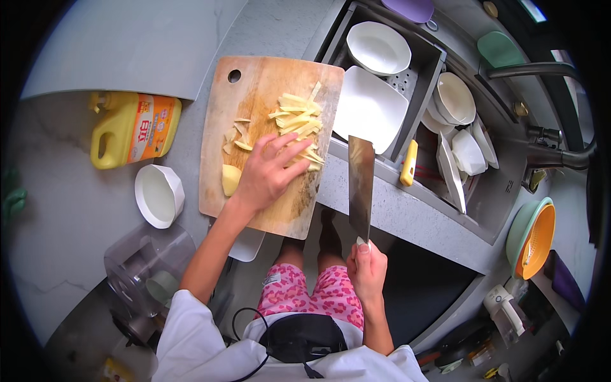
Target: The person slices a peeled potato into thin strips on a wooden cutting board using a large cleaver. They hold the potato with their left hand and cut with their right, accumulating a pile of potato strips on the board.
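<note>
My left hand (273, 168) rests with spread fingers over a pile of pale yellow potato strips (297, 113) on a wooden cutting board (267, 215). Under and beside the fingertips more strips show; whether the fingers grip any is hidden. In my right hand (366, 267) is the handle of a cleaver (361, 184), its broad blade pointing away from me, just right of the board and apart from it. A peeled potato piece (231, 179) lies left of my left wrist. Several thin scraps (230, 136) are scattered above it.
A double sink (501, 191) at right holds white bowls and dishes. On its front rim lies a yellow-handled tool (408, 163). A yellow jug (114, 133) and a white bowl (159, 196) stand left of the board. Nested colanders (537, 238) sit far right.
</note>
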Available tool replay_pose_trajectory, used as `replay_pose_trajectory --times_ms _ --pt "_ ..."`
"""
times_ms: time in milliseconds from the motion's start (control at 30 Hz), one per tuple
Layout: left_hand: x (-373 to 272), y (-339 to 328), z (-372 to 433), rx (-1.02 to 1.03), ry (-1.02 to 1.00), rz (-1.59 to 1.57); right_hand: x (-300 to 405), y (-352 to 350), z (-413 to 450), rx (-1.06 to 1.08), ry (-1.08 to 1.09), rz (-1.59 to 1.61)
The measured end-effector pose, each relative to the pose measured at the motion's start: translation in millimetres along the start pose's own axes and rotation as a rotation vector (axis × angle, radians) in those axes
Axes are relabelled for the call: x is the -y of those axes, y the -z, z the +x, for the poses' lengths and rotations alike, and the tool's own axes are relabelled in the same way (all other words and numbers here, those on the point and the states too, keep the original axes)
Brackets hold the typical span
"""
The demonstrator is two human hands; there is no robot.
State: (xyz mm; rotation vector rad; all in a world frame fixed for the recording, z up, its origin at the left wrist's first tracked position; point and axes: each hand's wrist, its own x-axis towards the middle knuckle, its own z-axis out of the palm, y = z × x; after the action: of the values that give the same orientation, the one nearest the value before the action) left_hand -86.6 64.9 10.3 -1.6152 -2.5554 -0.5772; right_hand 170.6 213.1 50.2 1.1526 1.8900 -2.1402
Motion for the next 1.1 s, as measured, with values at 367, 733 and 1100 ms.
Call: replay_pose_trajectory --times_ms 367,733,1100 --pt "12.5 9.7 15.1 -0.178 0.137 -0.03 8.9 -7.9 9.5 0.057 0.035 -0.011" --pt "-5.9 43.9 -101.1 -0.201 0.909 -0.222 15.2 -22.2 11.5 0.164 -0.026 -0.067" --pt "-28.5 33.7 -84.1 -0.291 0.877 -0.324 7.2 -44.2 8.6 0.217 0.001 -0.148"
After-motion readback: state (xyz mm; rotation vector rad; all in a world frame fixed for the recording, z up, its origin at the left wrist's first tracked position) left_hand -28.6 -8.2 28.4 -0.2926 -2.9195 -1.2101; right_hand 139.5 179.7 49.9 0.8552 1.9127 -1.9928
